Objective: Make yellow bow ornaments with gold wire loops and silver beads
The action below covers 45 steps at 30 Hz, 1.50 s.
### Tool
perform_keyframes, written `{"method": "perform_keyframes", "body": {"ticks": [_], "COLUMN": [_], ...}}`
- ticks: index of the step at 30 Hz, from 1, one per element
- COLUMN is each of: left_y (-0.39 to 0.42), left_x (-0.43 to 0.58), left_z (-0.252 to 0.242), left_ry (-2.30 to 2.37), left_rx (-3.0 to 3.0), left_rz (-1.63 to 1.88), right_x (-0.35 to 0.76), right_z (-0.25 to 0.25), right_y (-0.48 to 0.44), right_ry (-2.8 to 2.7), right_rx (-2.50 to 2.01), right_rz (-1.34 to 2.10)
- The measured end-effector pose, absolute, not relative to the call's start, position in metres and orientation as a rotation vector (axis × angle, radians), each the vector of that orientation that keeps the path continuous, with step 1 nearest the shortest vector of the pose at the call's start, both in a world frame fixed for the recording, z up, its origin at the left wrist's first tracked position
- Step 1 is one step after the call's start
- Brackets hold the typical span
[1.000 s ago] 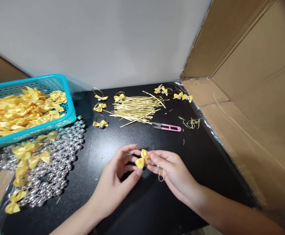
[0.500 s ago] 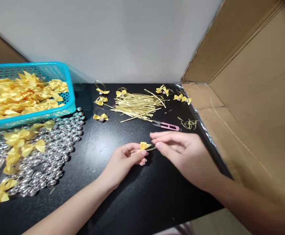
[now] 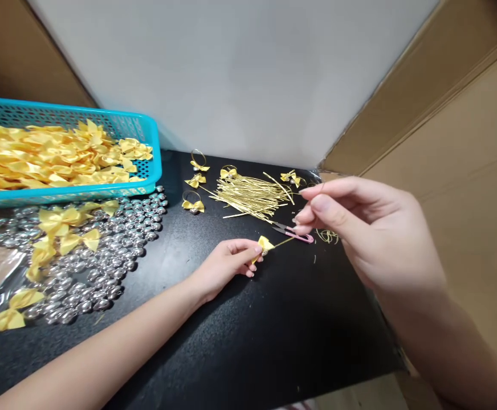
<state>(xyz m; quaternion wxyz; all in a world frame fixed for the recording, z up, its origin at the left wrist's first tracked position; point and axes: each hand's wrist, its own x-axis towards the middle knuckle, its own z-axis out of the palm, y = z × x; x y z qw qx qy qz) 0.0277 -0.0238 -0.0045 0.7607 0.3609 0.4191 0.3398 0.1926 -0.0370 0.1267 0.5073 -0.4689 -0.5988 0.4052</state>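
Observation:
My left hand [image 3: 230,263] is closed in a pinch on a small yellow ribbon bow [image 3: 265,244], held just above the black table. A bit of silver bead shows by the fingertips. From the bow a thin gold cord [image 3: 283,242] runs up to the right, to the fingers of my right hand [image 3: 359,228]. Those fingers are pressed together on the cord, raised above the table; its far end is mostly hidden by them. Below the right fingertips lie pink thread snips [image 3: 304,236], partly covered by the hand.
A blue basket [image 3: 157,154] of yellow bows stands at the left. Silver beads [image 3: 90,279] and loose bows [image 3: 80,241] spread before it. Gold cords [image 3: 252,196] lie in a pile, with finished bow loops [image 3: 194,206] around. Cardboard walls [image 3: 457,131] rise at the right.
My right hand has moved up and right, away from the left, drawing the cord out straight between them. My left hand still holds the bow, now turned. The camera view has shifted.

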Motion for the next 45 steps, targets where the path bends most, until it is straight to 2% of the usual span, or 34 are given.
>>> {"method": "perform_keyframes", "body": {"ticks": [20, 29, 45], "left_y": [-0.036, -0.035, -0.032], "left_x": [0.037, 0.031, 0.037], "left_z": [-0.003, -0.007, 0.005], "left_ry": [0.752, 0.785, 0.632], "left_rx": [0.522, 0.751, 1.050], "left_rz": [0.525, 0.427, 0.173], "right_x": [0.190, 0.199, 0.202], "right_z": [0.119, 0.100, 0.097], "right_y": [-0.040, -0.041, -0.042], "right_ry": [-1.291, -1.206, -1.121], "right_rx": [-1.111, -1.001, -0.994], "right_rz": [1.230, 1.337, 1.180]}}
